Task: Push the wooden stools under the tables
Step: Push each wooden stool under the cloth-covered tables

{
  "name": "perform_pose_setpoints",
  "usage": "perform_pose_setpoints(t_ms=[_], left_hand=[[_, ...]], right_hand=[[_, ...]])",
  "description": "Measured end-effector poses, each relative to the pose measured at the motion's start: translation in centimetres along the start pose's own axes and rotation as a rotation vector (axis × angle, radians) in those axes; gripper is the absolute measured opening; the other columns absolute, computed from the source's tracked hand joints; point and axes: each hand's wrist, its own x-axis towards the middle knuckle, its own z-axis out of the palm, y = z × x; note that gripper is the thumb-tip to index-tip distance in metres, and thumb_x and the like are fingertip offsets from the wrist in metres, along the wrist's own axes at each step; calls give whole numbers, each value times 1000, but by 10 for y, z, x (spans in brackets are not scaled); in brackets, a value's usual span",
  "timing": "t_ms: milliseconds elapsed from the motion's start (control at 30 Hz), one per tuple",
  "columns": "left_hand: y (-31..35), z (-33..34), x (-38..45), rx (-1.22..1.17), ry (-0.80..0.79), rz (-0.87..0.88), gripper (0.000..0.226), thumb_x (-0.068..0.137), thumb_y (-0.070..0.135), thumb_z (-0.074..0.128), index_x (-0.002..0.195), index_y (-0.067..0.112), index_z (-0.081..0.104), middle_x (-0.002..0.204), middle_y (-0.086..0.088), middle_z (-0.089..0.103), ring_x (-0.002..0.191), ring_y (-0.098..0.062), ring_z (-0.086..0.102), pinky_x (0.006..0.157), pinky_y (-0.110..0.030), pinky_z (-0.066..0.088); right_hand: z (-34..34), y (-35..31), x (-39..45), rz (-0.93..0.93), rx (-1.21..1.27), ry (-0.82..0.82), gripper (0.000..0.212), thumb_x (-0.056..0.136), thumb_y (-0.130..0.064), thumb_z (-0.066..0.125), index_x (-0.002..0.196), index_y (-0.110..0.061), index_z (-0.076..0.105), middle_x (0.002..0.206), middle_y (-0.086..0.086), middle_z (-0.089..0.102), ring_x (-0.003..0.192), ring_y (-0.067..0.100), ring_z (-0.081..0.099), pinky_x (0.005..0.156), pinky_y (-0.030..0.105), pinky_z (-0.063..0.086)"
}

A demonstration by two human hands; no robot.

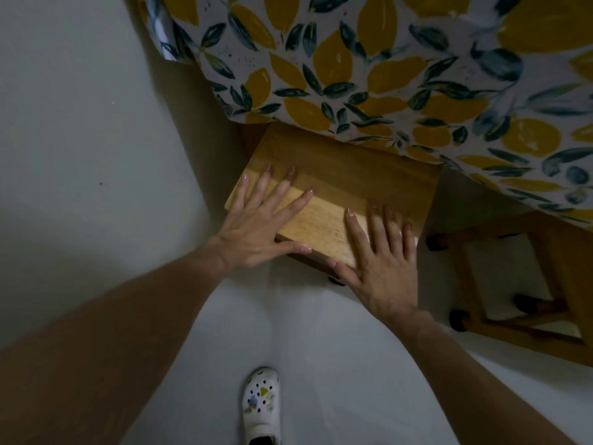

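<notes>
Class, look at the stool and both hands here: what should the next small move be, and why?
Probably keep pushing the stool forward. Its far edge is already under the tablecloth, but most of the seat shows, and the left hand and right hand lie flat on its near edge.

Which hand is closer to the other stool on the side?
The right hand. It lies flat on the near right part of the stool seat, next to the second stool. The left hand is flat on the seat's left side, farther away.
</notes>
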Motion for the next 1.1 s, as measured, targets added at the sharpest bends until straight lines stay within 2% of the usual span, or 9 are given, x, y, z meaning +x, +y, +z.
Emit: perform_pose_setpoints(t_ms=[233,400,467,567,667,833,967,1100], left_hand=[[3,-6,2,1,-69,-18,92,70,88,10,140,43,-28,153,-4,-34,136,-32,-36,112,-58,-16],[10,-20,4,71,-238,-33,93,68,87,6,134,37,-38,148,-7,-40,135,-36,-36,112,-59,-13],[20,-26,1,81,-276,-55,94,74,84,8,139,30,-34,151,-10,-35,138,-36,-32,114,-58,-11],[48,-25,-8,-45,-173,-60,93,81,77,9,146,18,-21,155,-10,-26,141,-26,-27,115,-52,-13],[96,-21,-11,-99,-51,19,83,86,68,2,148,16,-15,156,-7,-23,141,-22,-28,116,-51,-9],[198,-16,13,-132,81,139,72,93,58,11,150,17,-7,158,-6,-18,144,-22,-22,117,-46,-7],[292,-5,46,-103,123,211,70,96,55,19,151,15,1,160,-6,-10,145,-22,-17,117,-44,-6],[385,8,75,-30,97,294,70,96,54,20,151,13,3,160,-5,-5,146,-25,-10,118,-46,1]], right_hand=[[-3,4,2,-12,30,-29,80,90,-75,20,154,-31,1,163,10,7,150,30,-2,120,54,3],[-17,9,1,-41,216,-107,79,89,-74,17,153,-35,-7,163,3,-10,148,22,-17,119,48,-13],[-25,11,-5,-27,288,-86,82,87,-75,17,153,-31,-4,164,1,-7,148,18,-16,119,45,-14],[-29,26,-27,86,359,12,86,88,-75,22,155,-23,5,164,0,-1,149,15,-14,120,45,-11],[-27,62,-59,240,404,106,87,89,-74,30,155,-21,7,163,1,-3,149,14,-14,121,43,-10],[-14,152,-124,422,315,162,88,87,-73,31,154,-18,11,163,6,1,150,19,-9,121,43,-6],[-7,236,-176,527,252,189,88,86,-68,35,152,-12,21,162,13,13,150,25,-1,121,46,-3],[-1,309,-214,571,240,210,85,84,-63,42,146,-6,31,158,19,23,149,31,11,121,51,8]])
